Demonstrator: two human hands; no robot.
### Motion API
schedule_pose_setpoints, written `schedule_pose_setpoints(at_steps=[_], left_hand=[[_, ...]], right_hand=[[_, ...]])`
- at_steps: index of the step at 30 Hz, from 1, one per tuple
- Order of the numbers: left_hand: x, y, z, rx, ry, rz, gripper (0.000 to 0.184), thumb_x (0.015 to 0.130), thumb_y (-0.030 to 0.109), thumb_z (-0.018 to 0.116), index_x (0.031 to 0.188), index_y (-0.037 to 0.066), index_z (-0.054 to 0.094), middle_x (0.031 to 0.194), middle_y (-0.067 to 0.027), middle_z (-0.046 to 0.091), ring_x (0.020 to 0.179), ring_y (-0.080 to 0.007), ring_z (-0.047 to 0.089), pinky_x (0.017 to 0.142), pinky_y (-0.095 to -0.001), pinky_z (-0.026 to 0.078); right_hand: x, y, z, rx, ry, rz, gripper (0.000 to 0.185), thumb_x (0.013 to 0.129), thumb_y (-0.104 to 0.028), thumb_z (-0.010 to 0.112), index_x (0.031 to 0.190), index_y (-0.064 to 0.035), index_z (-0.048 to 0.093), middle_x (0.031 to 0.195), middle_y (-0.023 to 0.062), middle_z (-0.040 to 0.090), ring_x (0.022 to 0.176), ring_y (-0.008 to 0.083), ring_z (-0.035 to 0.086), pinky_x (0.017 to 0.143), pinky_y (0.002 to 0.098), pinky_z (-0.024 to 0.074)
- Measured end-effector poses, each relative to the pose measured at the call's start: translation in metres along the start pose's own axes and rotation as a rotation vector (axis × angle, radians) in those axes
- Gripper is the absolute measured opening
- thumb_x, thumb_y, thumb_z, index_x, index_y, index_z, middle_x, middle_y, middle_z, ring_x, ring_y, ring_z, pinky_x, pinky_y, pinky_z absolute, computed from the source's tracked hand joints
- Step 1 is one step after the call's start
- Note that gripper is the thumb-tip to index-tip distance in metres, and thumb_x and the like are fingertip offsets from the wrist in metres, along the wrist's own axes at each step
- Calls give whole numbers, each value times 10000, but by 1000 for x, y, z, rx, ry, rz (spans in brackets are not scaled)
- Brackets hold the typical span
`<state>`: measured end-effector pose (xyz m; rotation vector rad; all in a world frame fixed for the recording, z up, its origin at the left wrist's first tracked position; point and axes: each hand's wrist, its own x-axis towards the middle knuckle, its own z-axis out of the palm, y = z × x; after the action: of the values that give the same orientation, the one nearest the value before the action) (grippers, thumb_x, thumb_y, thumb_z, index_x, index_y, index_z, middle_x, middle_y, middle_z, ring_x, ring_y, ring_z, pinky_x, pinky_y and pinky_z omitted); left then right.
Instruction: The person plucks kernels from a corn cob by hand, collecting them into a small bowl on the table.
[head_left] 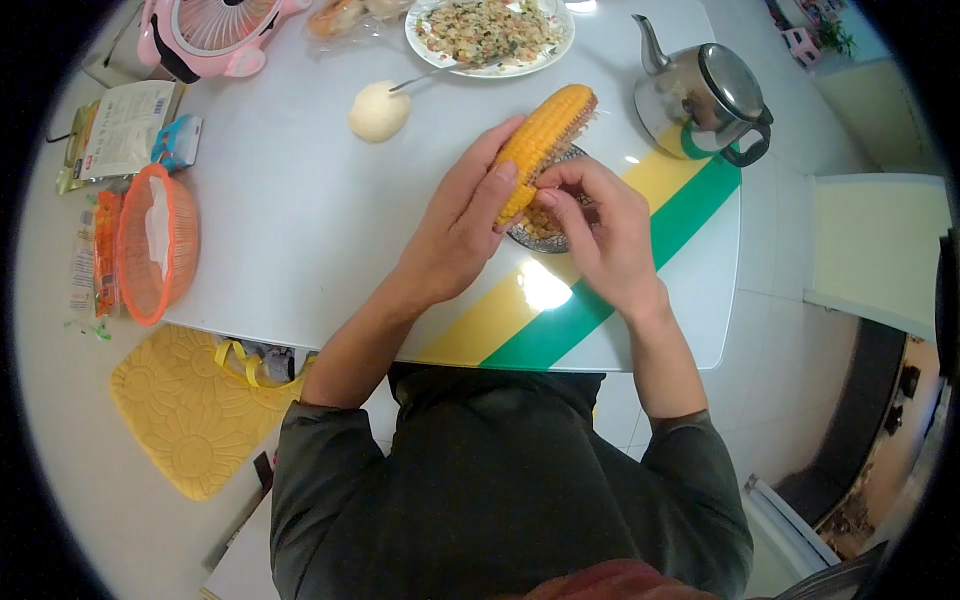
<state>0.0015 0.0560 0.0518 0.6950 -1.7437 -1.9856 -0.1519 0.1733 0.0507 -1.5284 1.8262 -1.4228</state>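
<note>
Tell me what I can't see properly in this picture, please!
In the head view:
- Much of the bowl: hidden by the corn and the right hand.
- Some finger parts of the left hand: behind the corn.
- Top of the pink fan: cut off by the upper edge.
- Far rim of the plate: cut off there too.
- Writing on the pale packet: too small and blurry.

no text you can read, small print on the pale packet [128,128] at your left too blurred, marks on the blue packet [178,142] beside it illegible
</note>
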Motion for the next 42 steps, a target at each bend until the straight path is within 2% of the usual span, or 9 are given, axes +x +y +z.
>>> schedule_pose_setpoints(at_steps=[4, 7, 8, 10, 13, 23, 33, 39, 42], left_hand=[[-2, 1, -1, 21, -1, -10, 537, 1147, 288, 410, 1639, 72, 408, 1132, -45, 654, 638, -34, 449, 515, -184, 353], [2, 2, 0, 46, 11, 14, 537, 1145, 285, 413, 1636, 68, 409, 1173, -40, 654, 633, -32, 437, 513, -183, 348], [2, -3, 1, 47, 20, 19, 540, 1144, 287, 414, 1636, 66, 407, 1191, -38, 653, 634, -32, 436, 512, -183, 345], [5, -5, -1, 66, 0, 41, 534, 1148, 263, 407, 1632, 37, 395, 1301, -76, 616, 856, -92, 469, 707, -231, 377], [3, 4, -1, 102, -37, 8, 518, 1158, 200, 385, 1626, -21, 371, 1486, -162, 541, 1297, -217, 540, 1109, -330, 439], [-2, 20, 5, 117, -42, -13, 521, 1138, 130, 379, 1631, -35, 352, 1511, -176, 505, 1324, -225, 519, 1132, -338, 414], [-3, 5, 7, 143, -6, 154, 521, 1127, 100, 377, 1623, -57, 346, 1539, -205, 486, 1392, -274, 500, 1194, -383, 375], [-4, 3, 7, 206, 10, 195, 518, 1127, 94, 376, 1620, -62, 343, 1537, -228, 480, 1414, -317, 491, 1218, -416, 351], [-4, 2, 7, 253, 14, 261, 527, 1118, 90, 383, 1620, -65, 339, 1517, -232, 487, 1398, -323, 499, 1212, -419, 356]], right_hand=[[-1, -2, 0, -40, -1, 8, 110, 990, -55, 697, 1092, -25, 668, 946, 154, 686, 771, 322, 686, 687, 388, 553], [-2, 1, 2, -174, 7, -82, 125, 987, -49, 702, 1105, -20, 670, 953, 115, 700, 788, 226, 708, 700, 324, 561], [-2, 2, 4, -185, 32, -102, 153, 973, -69, 712, 1114, -46, 657, 961, 140, 684, 798, 300, 713, 702, 354, 563], [-2, 3, 5, -192, 32, -115, 163, 957, -66, 722, 1102, -58, 647, 972, 135, 681, 801, 316, 709, 697, 383, 569], [-2, 2, 5, -234, 41, -148, 187, 939, -59, 746, 1090, -51, 637, 954, 123, 667, 779, 295, 707, 675, 381, 567], [-2, 2, 5, -173, 14, -79, 215, 926, -48, 730, 1076, -30, 578, 920, 129, 629, 762, 306, 684, 673, 389, 555], [-4, -5, 10, -61, 40, 30, 186, 938, -70, 707, 1054, -26, 568, 872, 133, 616, 747, 300, 647, 687, 385, 536], [-5, -7, 12, 24, 34, 92, 155, 953, -68, 682, 1054, -24, 572, 859, 93, 600, 727, 192, 600, 660, 326, 500], [-5, -15, 8, 152, -21, 258, 119, 972, -68, 654, 1048, -23, 574, 850, 28, 580, 729, 113, 548, 641, 285, 464]])
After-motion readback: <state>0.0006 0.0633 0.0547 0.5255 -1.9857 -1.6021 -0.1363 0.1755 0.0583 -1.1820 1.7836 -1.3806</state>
